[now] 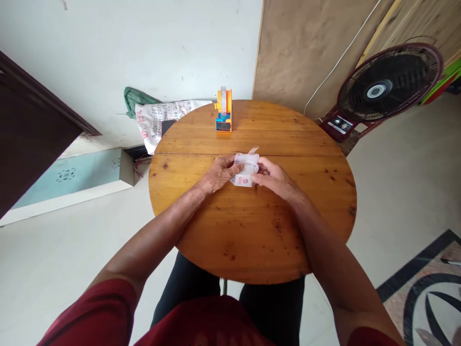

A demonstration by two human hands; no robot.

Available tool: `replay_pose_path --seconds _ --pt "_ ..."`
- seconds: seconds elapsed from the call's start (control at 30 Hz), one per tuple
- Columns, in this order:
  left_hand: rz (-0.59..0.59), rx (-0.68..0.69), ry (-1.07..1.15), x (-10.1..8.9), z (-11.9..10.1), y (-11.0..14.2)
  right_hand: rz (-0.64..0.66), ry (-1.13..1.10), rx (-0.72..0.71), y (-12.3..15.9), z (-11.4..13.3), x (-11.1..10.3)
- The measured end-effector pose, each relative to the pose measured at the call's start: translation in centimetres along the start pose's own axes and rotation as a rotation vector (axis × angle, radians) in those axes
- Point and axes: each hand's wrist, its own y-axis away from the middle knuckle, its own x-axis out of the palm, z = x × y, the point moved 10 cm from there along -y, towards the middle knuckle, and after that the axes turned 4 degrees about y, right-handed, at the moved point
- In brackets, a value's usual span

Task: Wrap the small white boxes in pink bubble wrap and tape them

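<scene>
A small white package (246,169) in cloudy plastic wrap, with red print on its near side, is between my two hands over the middle of the table. From its far edge a short clear strip, like tape, sticks up. My left hand (221,174) grips the left side, with the thumb lying on top. On the right side my right hand (272,178) is closed round the package, thumb at the near corner and fingers behind. Beyond it, near the table's far edge, stands an orange and blue tape dispenser (224,110) with a roll of clear tape.
The round wooden table (230,230) has its far edge close to the wall. A dark red fan (382,89) stands at the right. Behind the left edge lie a printed white sack (147,127) and a green bag (135,98).
</scene>
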Motion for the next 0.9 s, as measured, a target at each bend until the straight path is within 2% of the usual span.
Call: replay_pose_path --seconds 0.17,0.3,0.37,0.5,0.57,0.73,0.9 --pt "-0.050 0.003 0.012 -0.3 0.5 0.3 -0.102 0.107 0.010 0.2 -0.2 0.0" --pt "-0.074 -0.088 0.156 -0.2 0.7 0.7 -0.031 -0.100 0.091 0.5 0.2 1.0" --pt "-0.015 -0.127 0.238 0.6 0.4 1.0 -0.017 -0.160 0.129 0.7 0.4 1.1" --pt "0.188 -0.197 0.316 2.8 0.1 1.7 -0.023 -0.198 0.159 0.9 0.1 0.7" --pt "0.215 -0.222 0.340 3.1 0.3 1.8 -0.021 -0.219 0.150 0.8 0.2 0.5" --pt "0.120 -0.217 0.421 2.6 0.6 1.7 -0.030 -0.127 0.100 1.0 1.5 0.1" --pt "0.039 -0.194 0.473 2.3 0.3 1.8 -0.143 0.133 0.070 1.5 2.4 -1.1"
